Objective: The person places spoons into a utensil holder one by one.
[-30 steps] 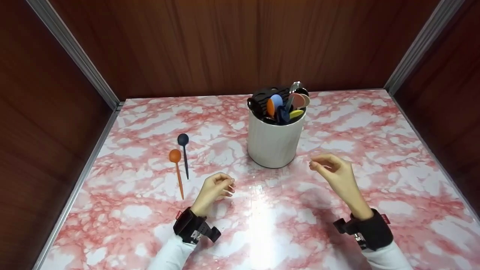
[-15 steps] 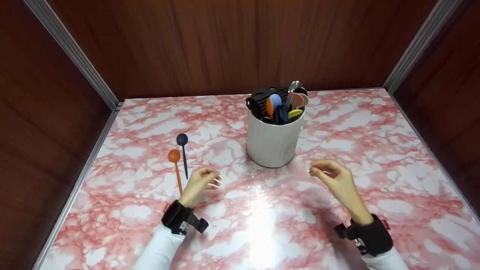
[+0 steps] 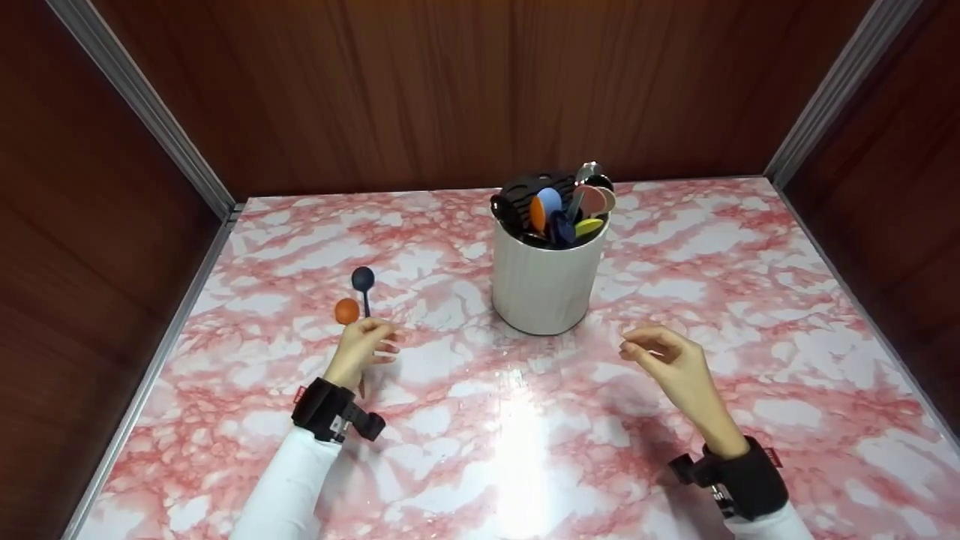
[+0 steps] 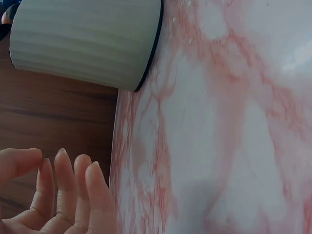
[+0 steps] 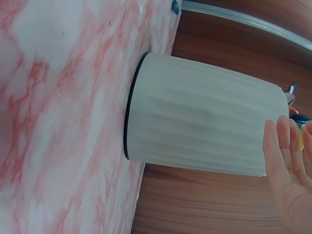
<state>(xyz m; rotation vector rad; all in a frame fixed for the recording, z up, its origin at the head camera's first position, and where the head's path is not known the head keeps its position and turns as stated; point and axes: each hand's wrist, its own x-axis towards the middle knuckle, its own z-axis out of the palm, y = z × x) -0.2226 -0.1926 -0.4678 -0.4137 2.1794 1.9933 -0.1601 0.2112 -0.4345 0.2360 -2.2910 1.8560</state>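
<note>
Hovered loosely curled, holding nothing: left hand (image 3: 361, 346) over orange plastic spoon (image 3: 347, 310), right hand (image 3: 667, 360) beside ribbed white holder (image 3: 544, 281); no legible writing.

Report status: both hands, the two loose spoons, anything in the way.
Left hand open, over the orange spoon and dark blue spoon; contact unclear. Right hand open, holds nothing, near the white utensil holder. Nothing blocks the spoons.
</note>
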